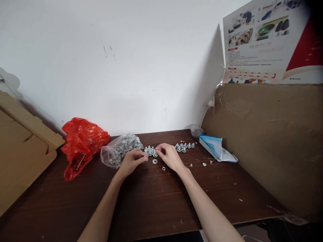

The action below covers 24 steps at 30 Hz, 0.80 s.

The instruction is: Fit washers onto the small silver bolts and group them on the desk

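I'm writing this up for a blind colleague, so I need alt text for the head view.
A person's left hand and right hand flank a cluster of bolts on a dark table, a washer and a nut lying just in front. A second cluster stands to the right; a clear bag of metal parts and a red bag lie to the left.

Soft even light, wall [151, 67] shaded rightward, black upper-right corner, poster print [248, 60] blurred

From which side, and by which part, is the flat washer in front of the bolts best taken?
Probably by the outer edge of the washer: it lies flat, so there seems little else to pinch. I would come from the near side, since the bolts stand close behind it.
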Each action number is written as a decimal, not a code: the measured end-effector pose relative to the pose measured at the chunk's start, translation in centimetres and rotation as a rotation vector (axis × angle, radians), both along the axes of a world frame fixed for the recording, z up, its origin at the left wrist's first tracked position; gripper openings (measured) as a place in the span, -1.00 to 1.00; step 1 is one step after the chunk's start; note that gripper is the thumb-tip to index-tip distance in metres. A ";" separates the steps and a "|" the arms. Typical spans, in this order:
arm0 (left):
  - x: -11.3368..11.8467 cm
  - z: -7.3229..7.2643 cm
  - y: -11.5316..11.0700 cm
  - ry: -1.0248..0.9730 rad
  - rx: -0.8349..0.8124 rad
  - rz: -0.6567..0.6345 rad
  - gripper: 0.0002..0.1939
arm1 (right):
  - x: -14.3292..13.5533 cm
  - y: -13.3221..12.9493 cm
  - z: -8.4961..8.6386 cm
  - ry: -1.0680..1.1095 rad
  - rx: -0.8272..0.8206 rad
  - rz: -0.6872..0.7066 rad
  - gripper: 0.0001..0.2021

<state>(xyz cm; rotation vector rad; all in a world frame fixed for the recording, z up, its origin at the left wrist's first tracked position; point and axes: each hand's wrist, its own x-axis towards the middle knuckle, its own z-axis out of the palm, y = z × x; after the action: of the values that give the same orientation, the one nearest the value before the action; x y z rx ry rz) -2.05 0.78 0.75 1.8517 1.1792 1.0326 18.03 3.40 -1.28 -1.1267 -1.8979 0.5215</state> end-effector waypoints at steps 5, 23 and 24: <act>0.4 0.0 0.2 -0.254 -0.056 0.085 -0.71 | 0.9 -0.4 0.4 -0.097 -0.110 0.193 -0.90; 0.9 -0.5 0.2 -0.315 -0.149 0.229 -0.53 | 0.8 -0.6 0.1 -0.305 -0.285 0.236 -0.85; 0.8 -0.5 0.2 -0.312 -0.154 0.236 -0.53 | 0.8 -0.5 0.0 -0.298 -0.290 0.239 -0.86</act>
<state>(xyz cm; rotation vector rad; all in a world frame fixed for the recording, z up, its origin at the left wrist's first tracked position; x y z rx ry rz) -1.21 0.96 0.26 1.3967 1.2661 1.2692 18.84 2.86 -1.27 -1.2209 -2.2866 0.8208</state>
